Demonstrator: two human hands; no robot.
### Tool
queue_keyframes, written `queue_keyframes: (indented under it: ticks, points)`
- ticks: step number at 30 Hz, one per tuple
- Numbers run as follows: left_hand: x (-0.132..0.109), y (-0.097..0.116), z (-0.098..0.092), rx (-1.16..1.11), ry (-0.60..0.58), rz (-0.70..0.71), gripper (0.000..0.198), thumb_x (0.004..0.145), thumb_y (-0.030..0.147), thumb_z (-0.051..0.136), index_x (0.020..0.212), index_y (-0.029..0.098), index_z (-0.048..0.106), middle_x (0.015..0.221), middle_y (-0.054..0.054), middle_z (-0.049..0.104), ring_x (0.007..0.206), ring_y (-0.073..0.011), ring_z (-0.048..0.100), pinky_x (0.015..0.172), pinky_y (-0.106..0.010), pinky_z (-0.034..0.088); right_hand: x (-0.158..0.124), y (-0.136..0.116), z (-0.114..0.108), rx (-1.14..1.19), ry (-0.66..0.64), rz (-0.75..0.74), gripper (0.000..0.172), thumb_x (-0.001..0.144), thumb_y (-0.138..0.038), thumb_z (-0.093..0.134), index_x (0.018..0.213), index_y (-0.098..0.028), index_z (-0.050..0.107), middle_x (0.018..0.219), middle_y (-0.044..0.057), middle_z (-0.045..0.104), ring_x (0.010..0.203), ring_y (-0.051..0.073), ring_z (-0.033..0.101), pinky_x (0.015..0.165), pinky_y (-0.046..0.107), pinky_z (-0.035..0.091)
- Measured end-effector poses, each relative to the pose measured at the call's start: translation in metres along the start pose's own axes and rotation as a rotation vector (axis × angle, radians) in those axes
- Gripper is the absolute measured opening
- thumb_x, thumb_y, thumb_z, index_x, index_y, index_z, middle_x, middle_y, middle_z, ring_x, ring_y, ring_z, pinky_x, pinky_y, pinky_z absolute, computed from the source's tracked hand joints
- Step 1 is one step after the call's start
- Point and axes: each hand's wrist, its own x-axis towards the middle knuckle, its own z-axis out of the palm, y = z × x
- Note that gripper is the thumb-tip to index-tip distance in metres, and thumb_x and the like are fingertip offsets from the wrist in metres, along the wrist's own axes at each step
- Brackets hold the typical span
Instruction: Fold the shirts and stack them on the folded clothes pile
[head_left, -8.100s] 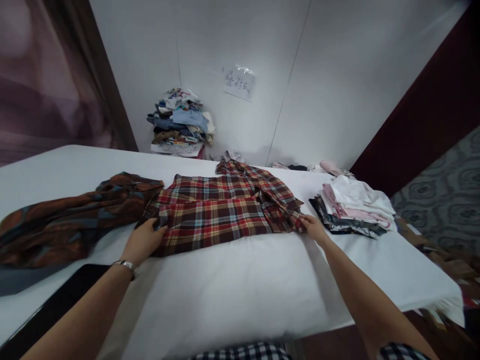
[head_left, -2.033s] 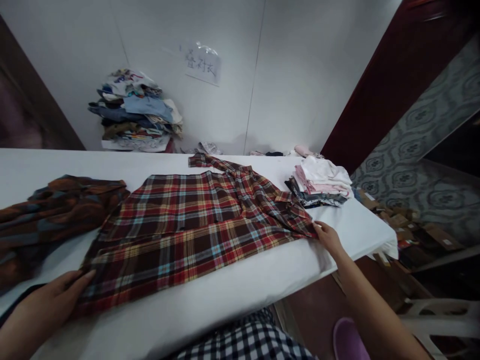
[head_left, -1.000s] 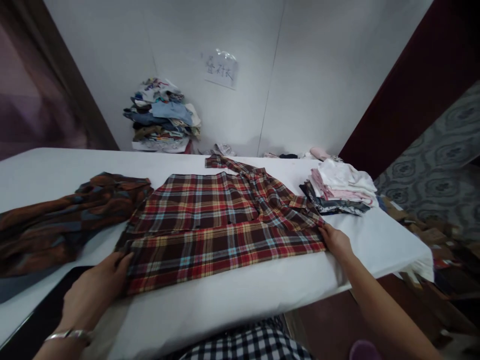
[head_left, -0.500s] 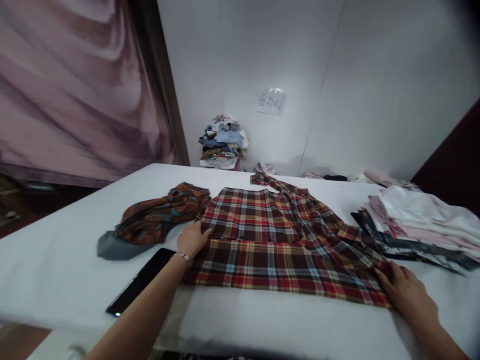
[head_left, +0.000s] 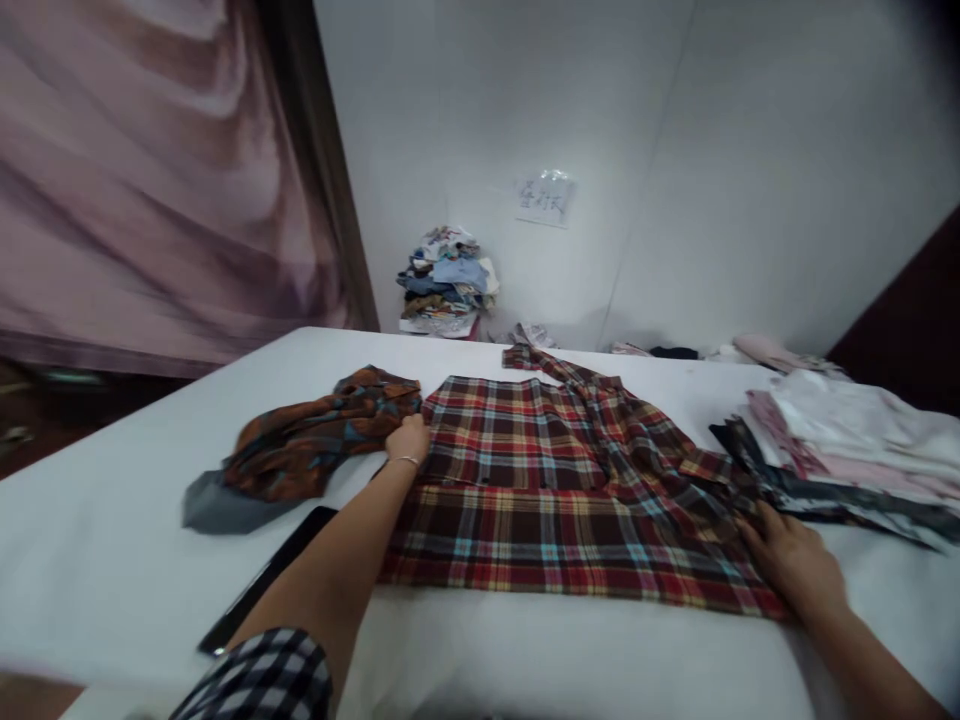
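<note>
A brown, red and cream plaid shirt lies partly folded on the white table, its lower edge nearest me. On its left side, my left hand is closed at the edge of the cloth, fingers curled down. My right hand is at the shirt's right side, by the bunched sleeve, thumb on the fabric and fingertips partly hidden; it appears to pinch the cloth. Just left of my left hand lies a crumpled brown and teal patterned garment with a grey part.
A black flat device lies beneath my left forearm on the white table. Folded clothes are stacked at the right. A taller clothes pile stands by the back wall, under a paper sign. A pink curtain hangs left.
My left hand has moved up along the shirt's left edge, away from me. My right hand has shifted slightly up and left. The shirt has stayed nearly the same.
</note>
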Motion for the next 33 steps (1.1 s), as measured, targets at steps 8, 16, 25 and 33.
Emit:
queue_keyframes:
  ticks: [8,16,25,33]
  points:
    - [0.009,-0.003,-0.012,0.063,-0.011,0.057,0.036,0.09,0.032,0.033,0.108,0.01,0.056,0.114,-0.021,0.06,0.098,-0.0332,0.063,0.076,-0.043,0.049,-0.002,-0.037,-0.041,0.088,0.148,0.002,0.043,0.09,-0.036,0.041,0.124,-0.013,0.053,0.121,0.019,0.059,0.111,0.034,0.054,0.088,0.051,0.044]
    - [-0.007,0.097,-0.023,0.081,0.211,0.637,0.033,0.087,0.027,0.042,0.113,0.015,0.058,0.126,-0.014,0.055,0.111,-0.0271,0.054,0.09,-0.04,0.045,-0.021,-0.073,-0.069,0.593,0.038,-0.364,0.028,0.093,-0.032,0.04,0.093,-0.021,0.066,0.086,0.006,0.068,0.081,0.019,0.062,0.075,0.031,0.05]
    - [-0.037,0.298,0.005,-0.095,0.081,1.158,0.032,0.091,0.022,0.042,0.118,0.02,0.059,0.127,-0.008,0.058,0.115,-0.0193,0.053,0.099,-0.034,0.042,-0.033,-0.05,-0.032,0.459,0.024,-0.251,0.03,0.094,-0.032,0.041,0.1,-0.02,0.068,0.086,0.006,0.066,0.082,0.019,0.062,0.073,0.029,0.048]
    - [-0.021,0.399,0.037,0.039,-0.093,1.192,0.039,0.087,0.013,0.044,0.12,0.026,0.06,0.131,-0.006,0.056,0.107,-0.019,0.058,0.091,-0.029,0.046,-0.031,-0.052,-0.028,0.462,0.032,-0.26,0.03,0.093,-0.026,0.041,0.106,-0.021,0.067,0.085,0.007,0.065,0.08,0.018,0.061,0.072,0.028,0.047]
